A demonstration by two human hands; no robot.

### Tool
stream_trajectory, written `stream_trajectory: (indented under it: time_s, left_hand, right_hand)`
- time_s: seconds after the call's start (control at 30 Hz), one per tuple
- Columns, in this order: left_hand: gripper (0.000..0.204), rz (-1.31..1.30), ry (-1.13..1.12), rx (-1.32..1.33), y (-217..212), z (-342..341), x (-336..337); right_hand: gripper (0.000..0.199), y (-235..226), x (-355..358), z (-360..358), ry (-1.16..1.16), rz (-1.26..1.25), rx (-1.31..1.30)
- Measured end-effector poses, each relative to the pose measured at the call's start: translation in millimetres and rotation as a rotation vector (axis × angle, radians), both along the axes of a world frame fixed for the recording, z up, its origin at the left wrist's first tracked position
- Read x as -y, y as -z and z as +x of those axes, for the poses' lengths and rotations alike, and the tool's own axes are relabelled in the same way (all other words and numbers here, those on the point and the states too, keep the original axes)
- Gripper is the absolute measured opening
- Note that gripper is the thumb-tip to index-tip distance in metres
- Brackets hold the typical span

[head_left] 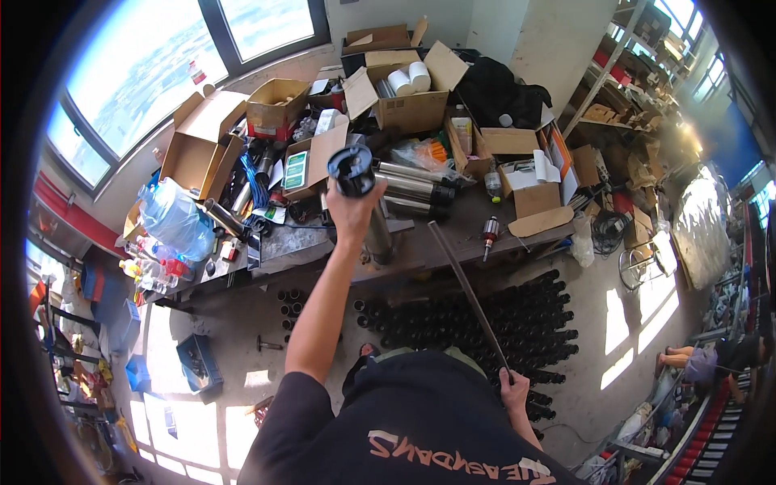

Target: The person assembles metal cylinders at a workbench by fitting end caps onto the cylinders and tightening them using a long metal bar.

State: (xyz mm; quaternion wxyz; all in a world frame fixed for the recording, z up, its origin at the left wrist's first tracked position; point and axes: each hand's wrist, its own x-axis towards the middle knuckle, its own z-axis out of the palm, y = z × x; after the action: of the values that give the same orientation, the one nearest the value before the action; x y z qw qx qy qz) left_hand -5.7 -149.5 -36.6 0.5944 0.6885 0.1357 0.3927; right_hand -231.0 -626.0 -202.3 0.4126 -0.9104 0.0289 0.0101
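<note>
My left hand (352, 212) is wrapped round the upper end of a steel cylinder (377, 236) with a black, hollow-looking end cap (352, 168). The cylinder stands roughly upright at the front edge of the workbench (291, 252), its far side hidden by my hand and arm. Low on the right, my right hand (515, 390) is closed round the dark lower end of a long, flat metal bar (466, 287). The bar slants up and left toward the bench edge, apart from the cylinder. Several similar steel cylinders (412, 187) lie on the bench just right of my left hand.
Open cardboard boxes (414, 109) crowd the back of the bench. A large clear plastic jug (174, 218) stands at its left end; a motor rotor (490, 229) lies on the right. Many black cylindrical parts (485, 323) cover the floor below. Another person (715, 361) is far right.
</note>
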Motion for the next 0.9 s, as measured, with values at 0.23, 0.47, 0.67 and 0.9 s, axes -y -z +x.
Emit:
stream_trajectory:
  time_s: [0.23,0.47,0.67,0.9]
  left_hand:
    - [0.046,0.023,0.737,-0.12,5,-5,-27]
    - [0.044,0.087,0.537,-0.123,-6,-21,-17]
    - [0.052,-0.022,0.32,0.038,4,-12,-31]
    - [0.07,-0.005,0.1,-0.013,26,-24,-8]
  right_hand:
    - [0.046,-69,-9,65,-0.234,-0.016,0.106]
    - [0.03,-144,-21,83,-0.243,0.12,-0.187]
    - [0.081,-238,-108,57,-0.707,0.03,-0.077]
    - [0.04,-278,-240,74,-1.429,-0.316,0.426]
